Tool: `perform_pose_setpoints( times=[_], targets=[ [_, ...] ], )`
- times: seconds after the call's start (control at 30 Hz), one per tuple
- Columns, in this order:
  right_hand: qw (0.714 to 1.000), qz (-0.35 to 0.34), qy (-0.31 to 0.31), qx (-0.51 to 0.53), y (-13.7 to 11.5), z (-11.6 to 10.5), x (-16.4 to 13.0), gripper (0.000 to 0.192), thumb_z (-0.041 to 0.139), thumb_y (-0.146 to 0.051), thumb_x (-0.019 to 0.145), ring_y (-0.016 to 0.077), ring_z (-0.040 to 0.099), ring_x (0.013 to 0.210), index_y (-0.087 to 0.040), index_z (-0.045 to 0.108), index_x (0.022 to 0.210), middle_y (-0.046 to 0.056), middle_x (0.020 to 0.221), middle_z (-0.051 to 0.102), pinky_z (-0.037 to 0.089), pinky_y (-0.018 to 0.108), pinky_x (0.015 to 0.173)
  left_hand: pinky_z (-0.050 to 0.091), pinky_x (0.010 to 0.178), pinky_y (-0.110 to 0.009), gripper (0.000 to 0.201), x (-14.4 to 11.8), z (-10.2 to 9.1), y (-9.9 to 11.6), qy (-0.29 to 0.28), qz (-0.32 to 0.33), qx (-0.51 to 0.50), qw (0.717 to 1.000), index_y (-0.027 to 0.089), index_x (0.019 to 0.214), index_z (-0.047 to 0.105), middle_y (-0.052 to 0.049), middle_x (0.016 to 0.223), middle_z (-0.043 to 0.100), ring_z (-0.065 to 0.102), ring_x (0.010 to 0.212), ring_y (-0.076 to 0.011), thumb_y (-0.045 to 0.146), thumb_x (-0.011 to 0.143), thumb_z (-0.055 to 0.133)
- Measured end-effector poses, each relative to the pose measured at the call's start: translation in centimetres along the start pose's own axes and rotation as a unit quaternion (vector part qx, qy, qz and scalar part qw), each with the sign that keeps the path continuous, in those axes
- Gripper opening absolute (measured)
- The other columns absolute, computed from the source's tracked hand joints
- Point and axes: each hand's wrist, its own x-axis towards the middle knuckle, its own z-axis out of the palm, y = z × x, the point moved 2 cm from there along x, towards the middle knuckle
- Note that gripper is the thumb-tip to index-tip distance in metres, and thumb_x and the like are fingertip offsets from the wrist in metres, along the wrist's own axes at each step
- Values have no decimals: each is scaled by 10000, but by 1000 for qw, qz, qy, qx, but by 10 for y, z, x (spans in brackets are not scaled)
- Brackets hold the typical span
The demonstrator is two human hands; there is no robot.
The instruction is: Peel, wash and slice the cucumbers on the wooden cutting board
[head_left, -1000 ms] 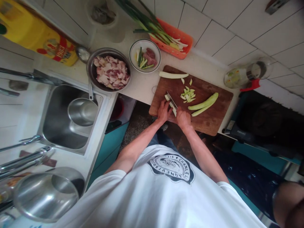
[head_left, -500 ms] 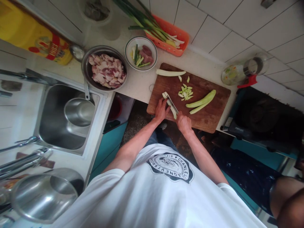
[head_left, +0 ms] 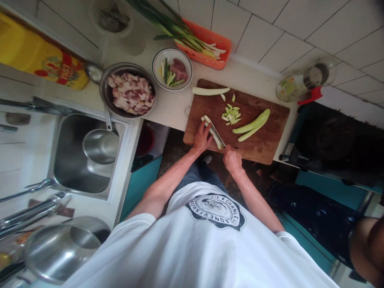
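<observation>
1. Pressing down on a pale green vegetable strip (head_left: pixel 210 129), the left hand (head_left: pixel 201 139) is laid flat at the near left corner of the wooden cutting board (head_left: pixel 264 144), its fingers together on top of the strip.
2. A knife (head_left: pixel 216 133) is gripped by the right hand (head_left: pixel 232 159), which is closed around the handle at the board's near edge; the blade is set slantwise across the strip, just beside the left fingertips.
3. The two hands are held close together, apart only by the blade.
4. A small heap of cut slices (head_left: pixel 231 115) is seen at the middle of the board, with a few loose slices toward its far edge.
5. Two long green halves (head_left: pixel 252 126) are laid touching each other toward the board's right side, well apart from the knife.
6. One pale peeled length (head_left: pixel 210 91) is laid along the far left edge of the board.
7. On the counter beyond the board's left edge, a metal bowl of raw meat pieces (head_left: pixel 129 93) and a small white bowl (head_left: pixel 171 74) with meat and green strips are set just beside each other.
8. An orange basket (head_left: pixel 207 50) with spring onions is placed at the far edge of the counter, against the tiled wall.
9. A steel sink (head_left: pixel 87 154) holding a ladle is seen left of the counter.
</observation>
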Motion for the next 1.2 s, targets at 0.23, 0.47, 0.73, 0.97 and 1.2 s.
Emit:
perform_pose_setpoints(
  times=[0.23, 0.47, 0.73, 0.97, 1.2],
  targets=[
    [1000, -2, 1, 14, 2, 0, -4, 399, 287, -191, 1159, 262, 804, 1004, -109, 539, 1456, 187, 1045, 798, 551, 313, 887, 416, 1299, -602, 590, 8, -7, -4, -29, 36, 13, 999, 284, 1570, 576, -147, 1749, 391, 365, 1641, -360, 337, 999, 715],
    [999, 9, -4, 36, 3, 5, -14, 367, 297, -180, 1148, 271, 806, 1016, -127, 547, 1412, 169, 1036, 798, 555, 323, 885, 410, 1298, -620, 602, 7, -5, -6, -21, 43, 25, 999, 302, 1570, 581, -141, 1751, 387, 374, 1636, -354, 286, 986, 727],
    [997, 32, -34, 66, 25, 39, -61, 321, 309, -274, 1186, 219, 793, 945, -159, 586, 1301, 143, 1083, 777, 487, 271, 765, 377, 1318, -592, 573, 9, -7, -8, -30, 40, 19, 999, 268, 1547, 610, -155, 1744, 393, 383, 1619, -372, 385, 997, 717],
    [997, 21, -27, 72, 52, 68, -77, 315, 340, -286, 1186, 177, 737, 836, -160, 623, 1249, 121, 1092, 750, 383, 253, 676, 400, 1305, -611, 587, 7, -10, -6, -39, 46, 43, 997, 277, 1573, 577, -149, 1742, 399, 387, 1613, -373, 373, 1004, 686],
    [996, 13, 6, 89, 61, 38, -16, 346, 351, -340, 1179, 224, 753, 879, -167, 610, 1332, 125, 1023, 773, 408, 284, 731, 445, 1266, -569, 442, 4, -17, -9, -46, 52, 85, 994, 234, 1452, 668, -172, 1658, 486, 474, 1544, -355, 281, 1014, 634]
  ],
)
